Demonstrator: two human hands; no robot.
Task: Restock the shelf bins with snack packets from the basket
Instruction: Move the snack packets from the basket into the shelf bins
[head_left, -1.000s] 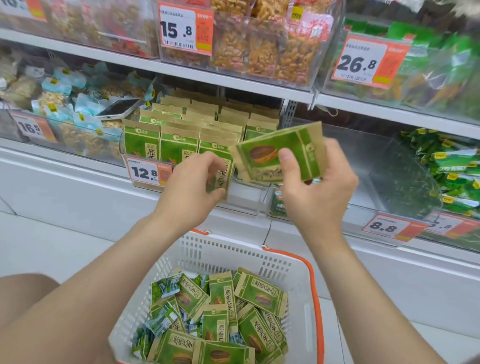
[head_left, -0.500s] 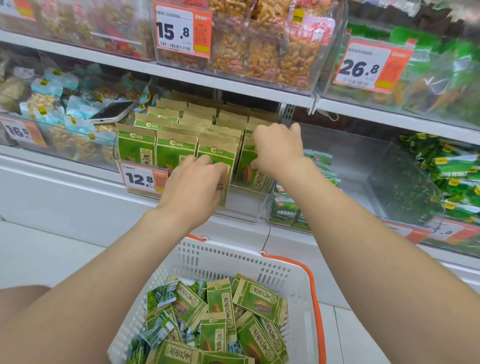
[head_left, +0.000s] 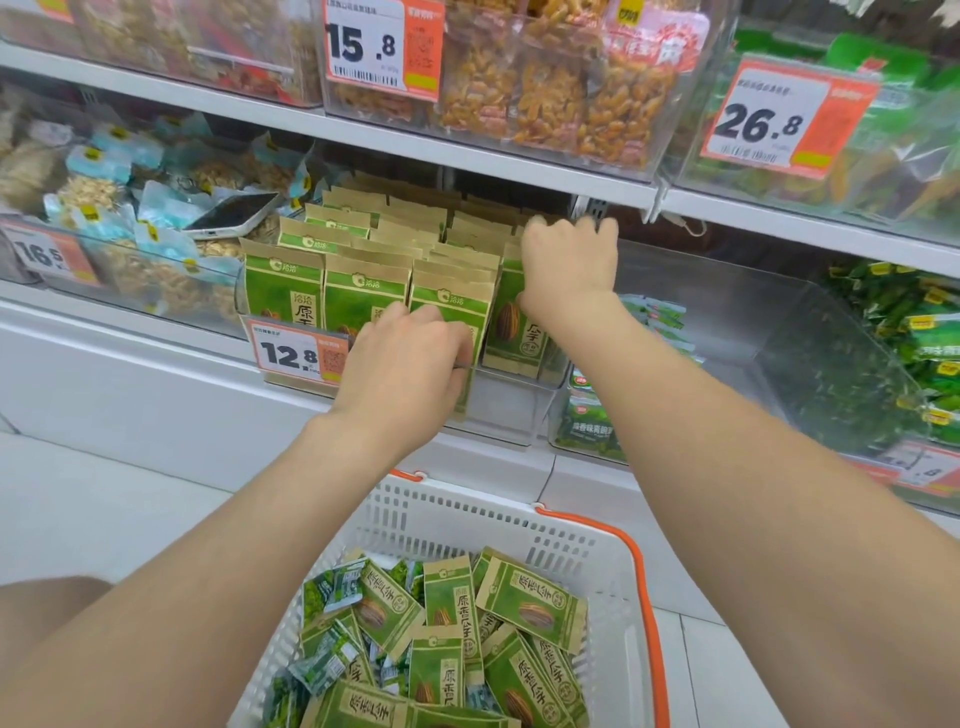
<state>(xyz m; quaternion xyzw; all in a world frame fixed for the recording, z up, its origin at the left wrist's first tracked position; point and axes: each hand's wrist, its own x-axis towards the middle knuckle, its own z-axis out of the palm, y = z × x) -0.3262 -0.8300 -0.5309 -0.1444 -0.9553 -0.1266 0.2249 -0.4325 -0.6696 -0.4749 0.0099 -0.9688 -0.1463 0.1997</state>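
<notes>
A white basket with orange handles sits below my arms and holds several green seed packets and small green sachets. In front of me, a clear shelf bin holds rows of the same green packets standing upright. My right hand reaches over the rightmost row, its fingers curled over the top of the front packet standing in the bin. My left hand grips the front packet of the neighbouring row from the front; its fingers hide the packet's lower part.
A 12.8 price tag hangs on the bin's front. A phone lies on the blue snack packs in the left bin. The bin to the right holds small green packs. An upper shelf edge overhangs close above the bin.
One second ago my right hand held a green packet in the air in front of the bin. It has since carried it into the rightmost row, where the packet stands upright. My left hand stayed put.
</notes>
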